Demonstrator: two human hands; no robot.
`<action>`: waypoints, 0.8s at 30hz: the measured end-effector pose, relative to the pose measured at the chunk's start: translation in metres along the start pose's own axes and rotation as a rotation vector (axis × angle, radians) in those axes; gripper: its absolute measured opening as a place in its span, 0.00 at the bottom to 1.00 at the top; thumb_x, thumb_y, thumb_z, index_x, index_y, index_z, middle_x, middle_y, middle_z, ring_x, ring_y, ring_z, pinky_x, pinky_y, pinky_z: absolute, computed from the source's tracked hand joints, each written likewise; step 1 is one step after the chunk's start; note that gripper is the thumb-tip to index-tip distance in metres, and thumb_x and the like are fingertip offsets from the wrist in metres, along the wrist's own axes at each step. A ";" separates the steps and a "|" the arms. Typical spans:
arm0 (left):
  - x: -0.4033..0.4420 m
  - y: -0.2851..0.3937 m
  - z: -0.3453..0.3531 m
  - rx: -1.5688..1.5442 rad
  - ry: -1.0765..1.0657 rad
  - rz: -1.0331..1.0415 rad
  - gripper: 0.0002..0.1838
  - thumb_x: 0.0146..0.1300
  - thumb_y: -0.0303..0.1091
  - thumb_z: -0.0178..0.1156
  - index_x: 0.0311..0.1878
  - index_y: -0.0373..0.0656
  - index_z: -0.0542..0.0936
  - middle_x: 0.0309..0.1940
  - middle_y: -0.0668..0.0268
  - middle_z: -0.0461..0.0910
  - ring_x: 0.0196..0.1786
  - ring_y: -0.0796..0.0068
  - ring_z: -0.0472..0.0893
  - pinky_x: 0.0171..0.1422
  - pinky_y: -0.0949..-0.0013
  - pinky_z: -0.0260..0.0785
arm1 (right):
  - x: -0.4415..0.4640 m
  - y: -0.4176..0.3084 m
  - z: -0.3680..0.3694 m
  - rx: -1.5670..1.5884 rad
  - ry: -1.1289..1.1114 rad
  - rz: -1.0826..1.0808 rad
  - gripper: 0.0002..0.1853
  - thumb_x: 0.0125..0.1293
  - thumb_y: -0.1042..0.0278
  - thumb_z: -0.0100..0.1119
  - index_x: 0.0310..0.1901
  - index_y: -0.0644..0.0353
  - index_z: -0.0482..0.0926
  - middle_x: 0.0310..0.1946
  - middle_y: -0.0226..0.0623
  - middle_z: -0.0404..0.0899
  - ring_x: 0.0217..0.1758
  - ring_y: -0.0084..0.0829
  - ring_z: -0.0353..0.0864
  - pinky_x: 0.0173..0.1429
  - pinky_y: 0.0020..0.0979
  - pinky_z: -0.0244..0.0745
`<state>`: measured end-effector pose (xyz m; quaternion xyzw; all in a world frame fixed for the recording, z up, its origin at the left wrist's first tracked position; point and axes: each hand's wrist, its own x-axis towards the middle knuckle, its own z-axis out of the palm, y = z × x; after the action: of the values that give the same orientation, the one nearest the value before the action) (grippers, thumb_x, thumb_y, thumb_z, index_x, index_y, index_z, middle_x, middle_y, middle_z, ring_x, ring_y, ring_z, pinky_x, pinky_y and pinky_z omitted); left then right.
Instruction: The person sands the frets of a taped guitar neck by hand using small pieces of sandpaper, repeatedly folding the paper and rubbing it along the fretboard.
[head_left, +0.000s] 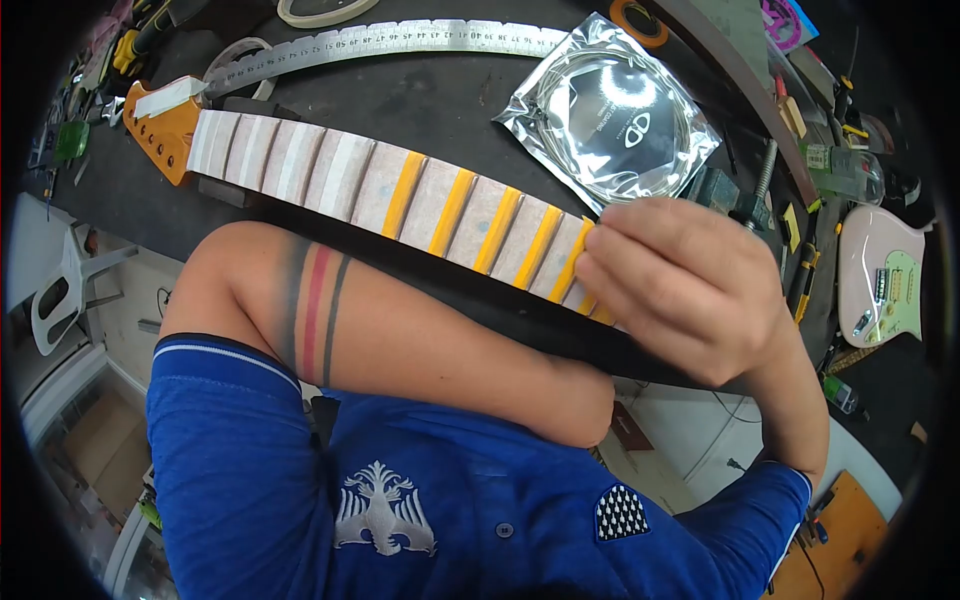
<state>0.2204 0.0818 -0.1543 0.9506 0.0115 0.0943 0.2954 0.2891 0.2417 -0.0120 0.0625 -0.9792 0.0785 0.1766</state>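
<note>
A guitar neck lies across the bench, its orange headstock (160, 130) at the left. Pale masking tape (345, 178) covers the fretboard between the frets. Several yellow tape strips (452, 212) run across the fretboard along the frets. My right hand (700, 285) is over the body end of the neck, thumb and fingers pinched on the edge of a yellow tape strip (572, 262). My left arm is folded across in front of my chest. Of my left hand (585, 400) only the bent wrist end shows below the neck; its fingers are hidden.
A steel ruler (400, 38) curves behind the neck. A silver packet of coiled guitar strings (615, 110) lies near my right hand. Farther right are a pale guitar body (880, 275), a clear bottle (845, 175) and assorted tools. A white plastic chair (75, 290) stands at the left.
</note>
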 end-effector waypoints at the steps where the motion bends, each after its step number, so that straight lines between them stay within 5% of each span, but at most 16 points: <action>1: 0.000 0.000 -0.001 0.005 0.000 -0.001 0.15 0.75 0.38 0.70 0.46 0.39 1.01 0.44 0.48 1.00 0.47 0.45 1.00 0.52 0.42 0.91 | 0.000 0.000 -0.002 0.024 -0.012 0.014 0.17 0.63 0.70 0.77 0.50 0.69 0.98 0.52 0.45 0.97 0.57 0.47 1.01 0.62 0.45 1.02; 9: 0.000 -0.002 -0.005 -0.107 -0.022 -0.048 0.15 0.75 0.37 0.70 0.46 0.39 1.01 0.44 0.49 1.00 0.47 0.43 1.00 0.51 0.41 0.91 | -0.008 0.008 0.002 0.052 0.012 0.008 0.20 0.60 0.72 0.78 0.53 0.72 0.98 0.55 0.50 0.96 0.59 0.54 1.00 0.61 0.48 1.01; 18: -0.003 -0.001 -0.011 -0.033 -0.061 -0.036 0.15 0.76 0.38 0.69 0.46 0.39 1.00 0.45 0.49 1.00 0.48 0.42 1.00 0.53 0.40 0.91 | -0.008 -0.001 0.006 0.066 0.013 0.015 0.15 0.65 0.75 0.78 0.53 0.64 0.98 0.55 0.43 0.98 0.60 0.46 1.00 0.61 0.44 0.99; 21: -0.006 0.000 -0.016 -0.042 -0.029 0.031 0.13 0.77 0.38 0.69 0.47 0.41 0.97 0.43 0.52 0.99 0.49 0.46 0.99 0.54 0.43 0.90 | -0.016 0.043 -0.012 -0.021 -0.031 0.211 0.16 0.66 0.82 0.77 0.55 0.63 0.97 0.54 0.43 0.97 0.56 0.44 0.98 0.59 0.43 0.94; 24: -0.007 0.002 -0.032 -0.164 0.082 0.089 0.11 0.79 0.36 0.67 0.52 0.40 0.93 0.46 0.54 0.97 0.52 0.48 0.99 0.57 0.44 0.91 | -0.016 0.045 -0.018 0.117 0.162 0.460 0.18 0.69 0.91 0.76 0.57 0.65 0.97 0.51 0.41 0.95 0.52 0.41 0.96 0.55 0.38 0.91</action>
<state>0.2078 0.0978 -0.1289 0.9182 -0.0262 0.1465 0.3671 0.3034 0.2906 -0.0065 -0.1583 -0.9441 0.1778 0.2281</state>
